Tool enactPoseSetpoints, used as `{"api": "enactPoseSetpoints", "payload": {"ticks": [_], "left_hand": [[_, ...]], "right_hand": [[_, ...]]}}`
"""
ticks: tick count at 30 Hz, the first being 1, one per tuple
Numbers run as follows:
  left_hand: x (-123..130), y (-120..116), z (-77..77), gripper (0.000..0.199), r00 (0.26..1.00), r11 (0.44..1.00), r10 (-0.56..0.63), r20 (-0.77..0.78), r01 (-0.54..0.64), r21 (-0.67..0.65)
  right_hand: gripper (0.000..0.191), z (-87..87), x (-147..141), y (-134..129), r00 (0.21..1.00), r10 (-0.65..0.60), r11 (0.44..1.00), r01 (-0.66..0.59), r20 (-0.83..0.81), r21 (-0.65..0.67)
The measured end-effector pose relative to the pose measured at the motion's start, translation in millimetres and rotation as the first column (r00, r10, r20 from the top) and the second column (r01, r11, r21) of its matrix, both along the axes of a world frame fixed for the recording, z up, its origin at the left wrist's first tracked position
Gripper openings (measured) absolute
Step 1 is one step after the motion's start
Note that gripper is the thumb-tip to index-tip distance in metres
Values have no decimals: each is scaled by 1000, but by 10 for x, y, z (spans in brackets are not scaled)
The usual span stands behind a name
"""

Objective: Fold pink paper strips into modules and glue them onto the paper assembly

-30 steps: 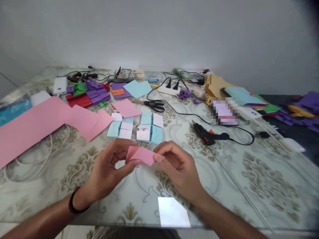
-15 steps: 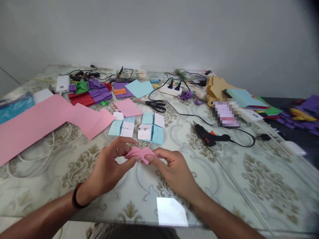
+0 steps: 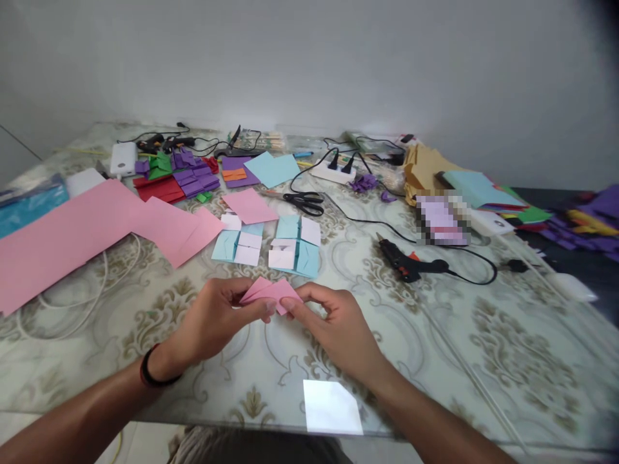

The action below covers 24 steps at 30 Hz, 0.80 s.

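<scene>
A small folded piece of pink paper (image 3: 264,291) is held between both hands, above the table near its front middle. My left hand (image 3: 217,316) pinches its left side, thumb in front and fingers behind. On the other side, my right hand (image 3: 333,322) grips the right part, its thumb pressed on the front face. Just beyond the hands lie two folded blue-and-white paper pieces, one on the left (image 3: 238,245) and one on the right (image 3: 294,248). A pink square sheet (image 3: 250,205) rests behind them.
Black scissors (image 3: 307,202) and a white power strip (image 3: 333,173) lie farther back. To the right is a black glue gun (image 3: 406,261) with its cord. Long pink paper (image 3: 62,235) covers the left side. A white paper piece (image 3: 331,407) lies at the front edge.
The fingers of my left hand have curled in behind the pink paper, where they were raised and spread before. My right hand keeps nearly the same grip.
</scene>
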State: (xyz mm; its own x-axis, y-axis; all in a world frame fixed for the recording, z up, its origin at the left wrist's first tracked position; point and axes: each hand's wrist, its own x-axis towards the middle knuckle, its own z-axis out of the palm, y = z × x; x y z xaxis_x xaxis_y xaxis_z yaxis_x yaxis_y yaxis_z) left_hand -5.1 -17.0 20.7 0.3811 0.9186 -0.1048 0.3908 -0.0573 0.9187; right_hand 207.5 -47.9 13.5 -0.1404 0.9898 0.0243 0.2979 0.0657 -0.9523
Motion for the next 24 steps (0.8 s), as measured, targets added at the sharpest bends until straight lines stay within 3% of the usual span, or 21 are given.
{"api": "enactPoseSetpoints", "payload": {"ticks": [8, 16, 24], "left_hand": [[-16, -1, 37, 30, 999, 998, 52, 0, -52, 16], [6, 1, 47, 28, 1000, 1000, -2, -17, 2, -4], [29, -11, 42, 25, 997, 993, -3, 82, 13, -116]], "right_hand": [[18, -12, 27, 16, 997, -42, 995, 47, -65, 83], [21, 18, 26, 55, 996, 70, 997, -69, -50, 24], [23, 2, 6, 13, 999, 6, 1000, -7, -41, -15]]}}
